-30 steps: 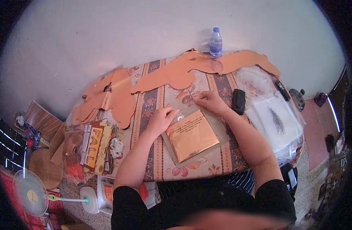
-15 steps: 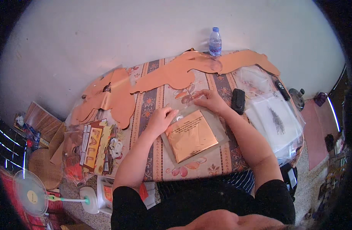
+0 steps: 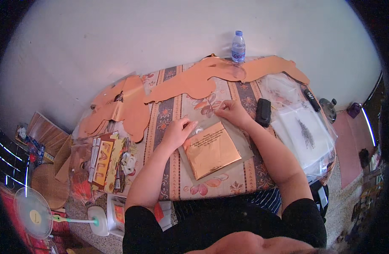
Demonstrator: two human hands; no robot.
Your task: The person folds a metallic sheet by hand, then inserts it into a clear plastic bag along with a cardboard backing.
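A clear plastic bag (image 3: pixel 243 142) lies in front of me with a folded shiny copper-coloured foil sheet (image 3: pixel 213 152) inside it. Dark print runs across the bag's upper part. My left hand (image 3: pixel 177 133) is closed at the bag's upper left edge, thumb and forefinger together. Across from it, my right hand (image 3: pixel 234 114) pinches the bag's upper right edge between thumb and fingers. A small white roundish item (image 3: pixel 198 129) shows beside the left fingertips, partly under the plastic.
Large flat copper-coloured cutouts (image 3: pixel 186 84) lie along the table's far side, and more (image 3: pixel 133 106) at left. A water bottle (image 3: pixel 238 47) stands behind. Stacked plastic bags (image 3: pixel 302 131) and a black case (image 3: pixel 263 112) are at right; packaged decorations (image 3: pixel 105 163) at left. A fan (image 3: pixel 34 216) stands low left.
My right hand's fingers have drawn closer together, with the hand slightly lower. My left hand and the bag stay nearly in place.
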